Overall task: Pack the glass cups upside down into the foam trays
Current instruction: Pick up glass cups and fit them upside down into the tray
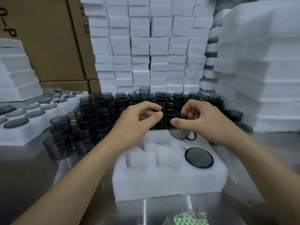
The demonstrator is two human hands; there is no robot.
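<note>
The tray sits on the near middle of the steel table, with most of its pockets open. One seated cup is upside down in the near right pocket, base showing.

The right hand has its fingers curled into the mouth of a tilted cup and its thumb along the outside. It holds that cup over the tray's far right corner, handle pointing right. The left hand is just left of it, beyond the tray's far edge. Its thumb and forefinger pinch the wall of an upright cup, though the dark glass makes the contact hard to judge.

That cup stands in a dense crowd of loose cups touching one another, which fills the table from the tray's far edge back to a wall of foam blocks. The crowd wraps round the tray's left side, so the cups hem in both hands.

At far left is a filled tray showing rows of cup bases, with a foam stack and cardboard boxes behind it. A tall foam pile closes off the right. A clear packet with green arrows lies at the near edge.
</note>
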